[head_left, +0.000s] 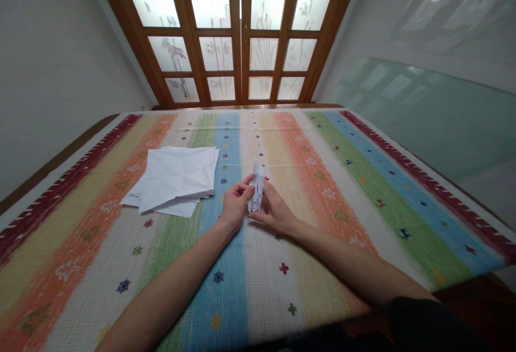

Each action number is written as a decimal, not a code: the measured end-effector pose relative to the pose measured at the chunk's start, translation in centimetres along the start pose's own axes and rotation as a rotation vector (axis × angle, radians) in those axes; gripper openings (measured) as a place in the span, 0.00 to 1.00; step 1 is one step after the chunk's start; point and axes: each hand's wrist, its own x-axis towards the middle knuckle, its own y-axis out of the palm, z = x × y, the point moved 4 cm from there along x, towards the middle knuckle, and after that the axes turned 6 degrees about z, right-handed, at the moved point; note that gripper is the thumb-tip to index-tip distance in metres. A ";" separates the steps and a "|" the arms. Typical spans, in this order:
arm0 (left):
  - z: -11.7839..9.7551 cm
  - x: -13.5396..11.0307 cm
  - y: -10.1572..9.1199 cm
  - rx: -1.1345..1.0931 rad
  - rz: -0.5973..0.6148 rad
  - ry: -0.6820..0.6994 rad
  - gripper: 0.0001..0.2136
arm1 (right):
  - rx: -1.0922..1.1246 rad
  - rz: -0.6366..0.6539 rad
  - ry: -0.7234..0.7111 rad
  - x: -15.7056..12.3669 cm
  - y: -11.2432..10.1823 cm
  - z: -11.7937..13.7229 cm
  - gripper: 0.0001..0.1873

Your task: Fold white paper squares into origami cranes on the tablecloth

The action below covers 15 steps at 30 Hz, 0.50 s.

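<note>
- Folded paper (257, 185): a narrow white piece, standing roughly upright, pinched between both hands above the striped tablecloth (363, 191).
- Left hand (235, 201): fingers closed on the paper's left side, thumb and fingertips near its middle.
- Right hand (274, 209): fingers closed on the paper's right side and lower edge; heel of the hand rests on the cloth.
- Both forearms lie on the cloth and meet at the paper.
- Stack of paper sheets (175, 180): creased, white, loosely fanned, flat on the cloth to the left of the grip, well apart from it.
- Wooden door (242, 35) with frosted panes: far beyond the grip.
</note>
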 end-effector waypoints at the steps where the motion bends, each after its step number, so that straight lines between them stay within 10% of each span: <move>1: -0.1 0.0 0.0 0.007 0.004 0.007 0.18 | 0.009 0.008 -0.005 0.1 -0.1 0.1 0.44; 11: -0.6 0.8 -0.9 0.110 -0.064 0.079 0.19 | 0.253 -0.167 0.043 0.5 -1.5 -0.6 0.05; 15: -2.2 0.5 -1.4 0.373 -0.184 0.211 0.15 | 0.307 -0.296 0.136 0.4 -2.6 -1.8 0.09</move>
